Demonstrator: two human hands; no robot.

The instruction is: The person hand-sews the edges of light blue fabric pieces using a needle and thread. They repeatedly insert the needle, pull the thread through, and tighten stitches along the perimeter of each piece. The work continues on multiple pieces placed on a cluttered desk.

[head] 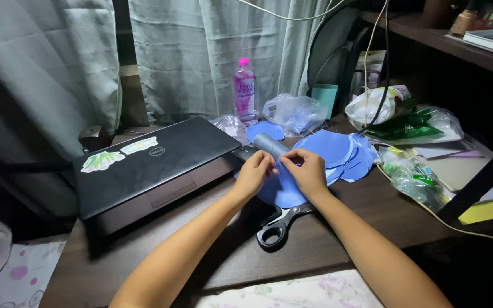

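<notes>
Both my hands meet over the middle of a dark wooden desk. My left hand and my right hand pinch the upper edge of a blue paper piece between their fingertips. Just behind the fingers lies a grey cylinder, tilted on the desk. More blue paper rounds are stacked to the right of my right hand. Black-handled scissors lie on the desk under my right wrist.
A closed black laptop with stickers lies to the left. Behind stand a pink-capped clear bottle, a teal cup and crumpled plastic bags. Bags, papers and a cable crowd the right side under a dark shelf. Curtains hang behind.
</notes>
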